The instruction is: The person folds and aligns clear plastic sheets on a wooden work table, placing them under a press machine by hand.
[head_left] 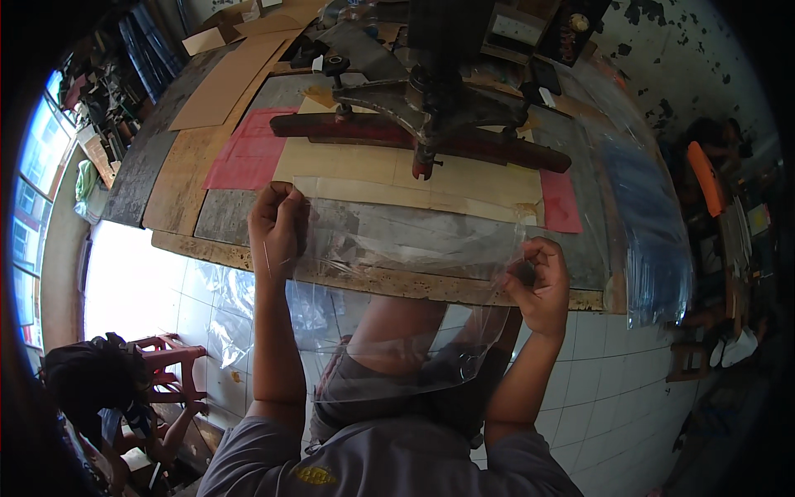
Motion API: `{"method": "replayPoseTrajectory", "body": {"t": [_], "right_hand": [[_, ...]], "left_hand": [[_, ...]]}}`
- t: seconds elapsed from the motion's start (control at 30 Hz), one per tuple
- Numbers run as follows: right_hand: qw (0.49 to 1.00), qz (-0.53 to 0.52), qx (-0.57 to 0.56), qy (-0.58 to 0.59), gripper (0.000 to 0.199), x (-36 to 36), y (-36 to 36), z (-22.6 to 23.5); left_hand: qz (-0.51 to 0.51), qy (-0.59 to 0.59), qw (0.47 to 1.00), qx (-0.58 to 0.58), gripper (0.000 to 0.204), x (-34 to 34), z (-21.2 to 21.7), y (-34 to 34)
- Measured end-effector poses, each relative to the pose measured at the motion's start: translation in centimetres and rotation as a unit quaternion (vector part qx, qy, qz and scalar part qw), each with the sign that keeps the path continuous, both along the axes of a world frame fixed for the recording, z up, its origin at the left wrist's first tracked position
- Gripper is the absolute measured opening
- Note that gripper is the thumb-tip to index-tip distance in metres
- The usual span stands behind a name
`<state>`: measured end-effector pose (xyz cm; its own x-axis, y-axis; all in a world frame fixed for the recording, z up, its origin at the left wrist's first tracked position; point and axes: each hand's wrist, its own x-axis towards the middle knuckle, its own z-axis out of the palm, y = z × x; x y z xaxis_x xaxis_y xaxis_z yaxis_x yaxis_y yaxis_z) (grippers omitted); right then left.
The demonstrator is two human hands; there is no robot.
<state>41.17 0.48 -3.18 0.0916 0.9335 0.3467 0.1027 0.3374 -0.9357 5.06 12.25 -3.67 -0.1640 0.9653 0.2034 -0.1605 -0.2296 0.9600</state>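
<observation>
A clear plastic sheet (397, 248) is stretched between my two hands, its lower part hanging over the table's front edge above my lap. My left hand (276, 224) pinches its upper left corner. With thumb and fingers together, my right hand (540, 277) grips the right side. Just beyond the sheet lies a cream-coloured pad (356, 174) with a pink sheet (248, 149) at its left and another pink piece (561, 203) at its right. Over the pad stands a heavy metal press (422, 112) with a long dark red bar (497, 149).
A stack of clear bluish plastic sheets (650, 232) drapes over the table's right side. Brown cardboard (224, 87) lies at the far left. Clear plastic (228, 306) hangs below the front edge. A red stool (174, 364) and another person (108, 398) are at lower left.
</observation>
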Motion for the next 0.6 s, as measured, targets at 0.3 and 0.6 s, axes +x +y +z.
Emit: {"method": "replayPoseTrajectory", "body": {"t": [0.3,0.6], "right_hand": [[1.000,-0.017,0.022,-0.009,0.064,-0.2,0.6,0.0],[0.999,0.006,-0.002,-0.032,0.087,-0.4,0.4,0.8]], "left_hand": [[0.009,0.019,0.999,-0.033,0.014,0.2,0.9,-0.5],[0.004,0.032,0.999,-0.022,0.013,0.2,0.8,-0.5]]}}
